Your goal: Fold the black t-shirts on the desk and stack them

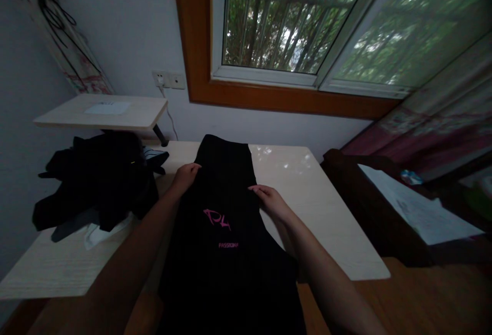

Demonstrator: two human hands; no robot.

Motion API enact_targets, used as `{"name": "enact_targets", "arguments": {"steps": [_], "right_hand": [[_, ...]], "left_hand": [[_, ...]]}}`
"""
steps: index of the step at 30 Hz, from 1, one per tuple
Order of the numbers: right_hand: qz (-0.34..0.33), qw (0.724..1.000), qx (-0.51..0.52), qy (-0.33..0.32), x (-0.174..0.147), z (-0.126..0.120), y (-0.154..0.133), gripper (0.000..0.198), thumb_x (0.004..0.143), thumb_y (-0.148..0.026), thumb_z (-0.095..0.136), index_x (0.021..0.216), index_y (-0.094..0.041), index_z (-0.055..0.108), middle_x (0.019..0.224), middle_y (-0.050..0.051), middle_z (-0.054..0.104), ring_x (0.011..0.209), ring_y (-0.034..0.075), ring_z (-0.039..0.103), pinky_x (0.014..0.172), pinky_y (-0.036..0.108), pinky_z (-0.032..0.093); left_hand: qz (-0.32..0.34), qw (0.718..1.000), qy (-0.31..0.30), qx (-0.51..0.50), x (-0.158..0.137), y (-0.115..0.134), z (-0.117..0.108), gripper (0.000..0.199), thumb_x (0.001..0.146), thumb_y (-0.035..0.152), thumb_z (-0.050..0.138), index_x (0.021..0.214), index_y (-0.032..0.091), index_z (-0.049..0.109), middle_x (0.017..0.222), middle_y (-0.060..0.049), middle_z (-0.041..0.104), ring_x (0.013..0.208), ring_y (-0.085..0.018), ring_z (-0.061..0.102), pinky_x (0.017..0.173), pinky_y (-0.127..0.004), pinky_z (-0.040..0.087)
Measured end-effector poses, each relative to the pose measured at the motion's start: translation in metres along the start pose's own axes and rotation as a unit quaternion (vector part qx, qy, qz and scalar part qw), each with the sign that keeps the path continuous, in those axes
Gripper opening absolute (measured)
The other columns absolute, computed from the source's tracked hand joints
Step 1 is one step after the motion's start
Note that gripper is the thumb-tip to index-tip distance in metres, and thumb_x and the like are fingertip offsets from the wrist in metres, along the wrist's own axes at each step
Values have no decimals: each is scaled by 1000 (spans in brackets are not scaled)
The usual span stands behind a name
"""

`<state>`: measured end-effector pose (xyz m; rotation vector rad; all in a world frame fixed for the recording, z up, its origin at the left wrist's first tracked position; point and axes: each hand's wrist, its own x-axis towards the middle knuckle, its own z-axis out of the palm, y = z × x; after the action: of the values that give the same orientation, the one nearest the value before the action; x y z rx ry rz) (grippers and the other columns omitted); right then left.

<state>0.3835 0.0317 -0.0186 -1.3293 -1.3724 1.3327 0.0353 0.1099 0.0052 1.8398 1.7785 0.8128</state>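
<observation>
A black garment (221, 181) with pink lettering lies lengthwise over the pale wooden table (319, 196). Its narrow end is at the far side, and the wider part comes over the near edge toward me. Whether it is a top or something else I cannot tell. My left hand (186, 176) pinches its left edge, close to the narrow end. On the opposite edge, slightly nearer to me, my right hand (272, 202) pinches the cloth between thumb and fingers. The pink print sits between my forearms and reads upright from here.
Dark clothes (103, 176) are heaped on the table's left side, with a white piece (105, 232) underneath. Above them stands a raised shelf (134, 114) bearing a paper sheet (107, 107). A cable hangs from the wall socket (169, 80). At right, paper (418, 207) covers a dark brown piece of furniture.
</observation>
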Motion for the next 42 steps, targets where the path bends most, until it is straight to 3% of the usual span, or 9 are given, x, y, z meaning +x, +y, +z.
{"name": "enact_targets", "arguments": {"steps": [5, 11, 15, 19, 22, 27, 33, 37, 42], "right_hand": [[6, 999, 49, 13, 23, 1, -13, 47, 75, -58, 70, 99, -18, 76, 90, 7, 74, 80, 20, 63, 75, 33, 48], [-36, 999, -6, 35, 47, 7, -35, 44, 79, -56, 64, 103, -20, 73, 95, 6, 73, 87, 20, 62, 78, 32, 48], [-28, 998, -62, 8, 37, 5, -38, 46, 83, -54, 61, 115, -21, 65, 97, 3, 69, 83, 17, 60, 73, 29, 48], [1, 992, -118, -53, -1, -10, -44, 61, 86, -56, 63, 135, -22, 49, 93, 1, 64, 70, 14, 57, 63, 27, 45], [13, 985, -119, -128, -36, -24, -50, 65, 86, -56, 67, 136, -21, 46, 82, -1, 61, 68, 14, 56, 64, 27, 44], [30, 966, -150, -210, -86, -43, -50, 36, 79, -51, 76, 95, -20, 64, 84, -1, 61, 77, 17, 56, 70, 29, 45], [54, 979, -107, -166, -123, -50, -67, 32, 81, -50, 73, 82, -20, 61, 76, -1, 58, 73, 16, 54, 67, 28, 42], [-6, 986, -90, -142, -138, -24, -101, 27, 85, -47, 72, 86, -21, 64, 81, 0, 62, 78, 17, 58, 73, 29, 45], [-137, 950, -142, -242, -144, 58, -127, 22, 92, -44, 67, 99, -24, 71, 94, 1, 70, 86, 17, 64, 81, 30, 50]], "left_hand": [[-8, 1000, 12, -3, 28, -2, 0, 32, 90, 24, 48, 103, 22, 78, 116, -3, 76, 115, -21, 67, 107, -33, 47], [-10, 1000, 20, -13, 56, -2, 0, 35, 93, 27, 46, 110, 20, 76, 121, -6, 74, 116, -22, 66, 106, -34, 48], [0, 1000, 12, -12, 52, -4, -3, 35, 91, 27, 48, 114, 20, 74, 122, -8, 74, 118, -23, 65, 108, -38, 47], [22, 1000, 18, -13, 25, -8, -6, 47, 87, 27, 55, 133, 17, 63, 138, -11, 64, 130, -24, 57, 115, -40, 41], [36, 999, 17, -33, -7, -11, -9, 59, 86, 28, 58, 143, 18, 52, 145, -12, 58, 133, -24, 54, 116, -40, 40], [-1, 994, -53, -96, -66, -18, -20, 72, 82, 36, 64, 149, 22, 42, 146, -12, 57, 129, -28, 59, 110, -46, 46], [-50, 963, -165, -207, -123, -26, -43, 87, 80, 50, 69, 155, 23, 33, 127, -12, 69, 112, -29, 69, 97, -46, 55], [-37, 966, -163, -198, -134, -27, -49, 69, 80, 54, 68, 140, 24, 55, 130, -10, 69, 120, -30, 65, 105, -45, 49], [-56, 972, -170, -150, -137, -16, -50, 52, 79, 68, 59, 101, 24, 76, 113, -7, 76, 114, -32, 67, 107, -45, 47]]}}
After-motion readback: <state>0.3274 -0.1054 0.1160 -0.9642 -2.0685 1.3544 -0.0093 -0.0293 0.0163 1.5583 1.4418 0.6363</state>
